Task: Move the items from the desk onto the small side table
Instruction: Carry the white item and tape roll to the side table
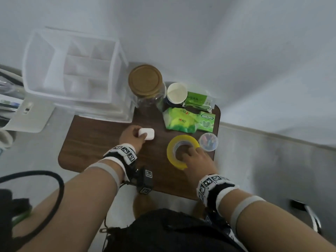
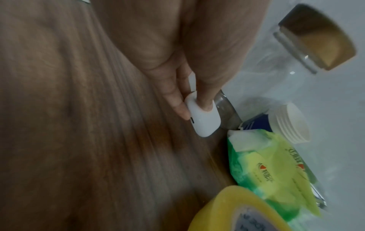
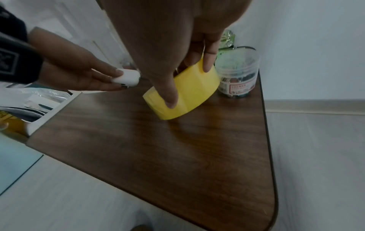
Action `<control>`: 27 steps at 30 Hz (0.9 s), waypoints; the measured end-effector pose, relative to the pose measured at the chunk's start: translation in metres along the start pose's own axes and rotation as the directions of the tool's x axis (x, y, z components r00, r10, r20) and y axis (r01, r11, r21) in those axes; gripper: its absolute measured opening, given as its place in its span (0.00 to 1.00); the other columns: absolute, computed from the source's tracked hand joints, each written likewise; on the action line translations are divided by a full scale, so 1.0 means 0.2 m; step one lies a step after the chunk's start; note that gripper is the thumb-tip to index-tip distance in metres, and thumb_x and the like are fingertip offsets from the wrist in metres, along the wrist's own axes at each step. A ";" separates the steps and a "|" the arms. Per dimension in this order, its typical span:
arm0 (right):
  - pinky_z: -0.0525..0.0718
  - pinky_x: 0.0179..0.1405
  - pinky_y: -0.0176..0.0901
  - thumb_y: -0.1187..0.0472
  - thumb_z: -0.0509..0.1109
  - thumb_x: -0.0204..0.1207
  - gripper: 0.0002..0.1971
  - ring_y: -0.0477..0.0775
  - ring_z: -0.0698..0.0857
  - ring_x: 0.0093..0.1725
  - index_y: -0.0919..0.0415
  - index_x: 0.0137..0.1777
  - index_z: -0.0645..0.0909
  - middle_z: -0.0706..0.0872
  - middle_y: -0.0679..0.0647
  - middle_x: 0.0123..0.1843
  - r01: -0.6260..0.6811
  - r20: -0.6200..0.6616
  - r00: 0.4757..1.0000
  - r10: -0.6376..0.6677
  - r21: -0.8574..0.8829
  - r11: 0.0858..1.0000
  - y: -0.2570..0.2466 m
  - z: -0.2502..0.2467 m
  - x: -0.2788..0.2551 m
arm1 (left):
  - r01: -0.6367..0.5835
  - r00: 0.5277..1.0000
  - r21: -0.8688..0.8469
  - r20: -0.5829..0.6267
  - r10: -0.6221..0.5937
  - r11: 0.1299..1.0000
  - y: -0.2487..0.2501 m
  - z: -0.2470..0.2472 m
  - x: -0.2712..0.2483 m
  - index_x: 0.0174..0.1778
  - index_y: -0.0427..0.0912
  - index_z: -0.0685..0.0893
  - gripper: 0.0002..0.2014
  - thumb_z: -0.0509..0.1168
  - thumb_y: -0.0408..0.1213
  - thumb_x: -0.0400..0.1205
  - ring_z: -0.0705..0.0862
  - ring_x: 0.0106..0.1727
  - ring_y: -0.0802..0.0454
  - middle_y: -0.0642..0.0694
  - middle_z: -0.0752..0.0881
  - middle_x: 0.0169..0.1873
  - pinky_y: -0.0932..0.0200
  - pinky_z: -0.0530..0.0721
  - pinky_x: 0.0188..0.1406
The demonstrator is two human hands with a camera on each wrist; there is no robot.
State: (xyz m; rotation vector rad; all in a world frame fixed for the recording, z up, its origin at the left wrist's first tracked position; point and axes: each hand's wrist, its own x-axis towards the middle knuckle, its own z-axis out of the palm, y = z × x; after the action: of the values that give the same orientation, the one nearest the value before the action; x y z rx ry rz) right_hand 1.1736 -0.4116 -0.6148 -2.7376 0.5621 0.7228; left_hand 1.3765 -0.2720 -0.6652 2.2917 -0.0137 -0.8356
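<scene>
Head view: yellow tape roll (image 1: 182,151), white case (image 1: 147,134).

Pale wall (image 1: 236,42), grey floor (image 1: 272,170), white baseboard (image 1: 272,132).

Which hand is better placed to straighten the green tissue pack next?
Right. The right hand, gripping the yellow tape roll, is just below the tissue pack; the left hand holds the white earbud case farther away.

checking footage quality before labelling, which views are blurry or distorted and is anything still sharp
Head view: wide-angle bending at the edges, the white organizer soft, gum pack lettering legible. Left wrist view: streaky blur over the table, earbud case fairly clear. Right wrist view: sharpest, yellow tape roll crisp, dim light.
</scene>
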 end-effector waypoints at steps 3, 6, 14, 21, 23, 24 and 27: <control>0.79 0.60 0.58 0.58 0.71 0.72 0.12 0.64 0.82 0.58 0.54 0.55 0.83 0.83 0.56 0.57 -0.009 0.001 1.000 0.010 -0.045 0.999 0.03 0.07 0.06 | -0.021 1.000 0.000 0.005 0.021 1.000 -0.01 0.07 0.12 0.53 0.48 0.87 0.14 0.77 0.38 0.72 0.90 0.49 0.42 0.43 0.89 0.46 0.42 0.90 0.54; 0.81 0.54 0.59 0.57 0.76 0.63 0.13 0.65 0.86 0.51 0.54 0.49 0.85 0.85 0.56 0.50 -0.030 0.010 0.999 0.030 -0.070 0.997 0.05 0.12 0.10 | -0.008 0.999 0.050 -0.041 0.010 0.999 0.01 0.10 0.17 0.50 0.51 0.86 0.11 0.77 0.41 0.73 0.90 0.48 0.45 0.48 0.89 0.44 0.47 0.89 0.58; 0.75 0.63 0.58 0.36 0.70 0.68 0.29 0.62 0.80 0.62 0.52 0.63 0.70 0.74 0.54 0.66 0.029 -0.005 1.000 -0.029 0.026 0.999 0.05 0.11 0.13 | -0.018 0.993 0.168 -0.111 0.037 0.986 0.08 0.11 0.21 0.61 0.43 0.86 0.15 0.72 0.42 0.79 0.86 0.59 0.44 0.45 0.91 0.53 0.62 0.71 0.52; 0.76 0.60 0.57 0.37 0.68 0.69 0.24 0.62 0.82 0.56 0.52 0.58 0.73 0.77 0.52 0.59 0.024 -0.005 1.000 -0.024 0.081 0.996 0.03 -0.17 0.01 | 0.031 0.991 0.051 -0.132 -0.024 0.998 0.18 -0.06 -0.02 0.68 0.43 0.82 0.19 0.70 0.37 0.80 0.85 0.64 0.43 0.43 0.90 0.58 0.58 0.77 0.64; 0.75 0.62 0.58 0.38 0.67 0.71 0.22 0.61 0.81 0.57 0.52 0.57 0.73 0.77 0.52 0.58 0.044 0.020 0.999 -0.046 0.061 0.997 -0.02 -0.38 -0.07 | 0.050 0.991 -0.002 -0.122 -0.050 0.999 0.24 -0.22 -0.18 0.61 0.45 0.86 0.14 0.70 0.39 0.79 0.87 0.61 0.41 0.43 0.91 0.55 0.55 0.81 0.62; 0.75 0.62 0.58 0.38 0.67 0.71 0.21 0.61 0.81 0.56 0.53 0.55 0.74 0.77 0.52 0.56 0.054 0.021 0.998 -0.055 0.055 0.997 -0.05 -0.49 -0.11 | 0.066 0.991 -0.038 -0.112 -0.069 0.997 0.26 -0.29 -0.24 0.53 0.48 0.88 0.09 0.72 0.41 0.77 0.89 0.57 0.41 0.45 0.92 0.51 0.53 0.85 0.62; 0.76 0.58 0.57 0.39 0.66 0.73 0.18 0.62 0.82 0.53 0.54 0.49 0.75 0.77 0.53 0.53 0.123 0.029 0.992 -0.124 0.031 0.992 -0.19 -0.89 -0.23 | 0.104 0.993 -0.190 -0.036 -0.113 0.976 0.38 -0.58 -0.49 0.36 0.50 0.87 0.04 0.74 0.44 0.72 0.93 0.43 0.43 0.47 0.93 0.36 0.43 0.91 0.53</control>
State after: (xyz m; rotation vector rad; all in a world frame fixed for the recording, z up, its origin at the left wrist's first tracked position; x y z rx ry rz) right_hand 1.2279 -0.4231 -0.4347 -2.7013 0.3899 0.7193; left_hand 1.3809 -0.2366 -0.4981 2.1481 0.2050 -0.8027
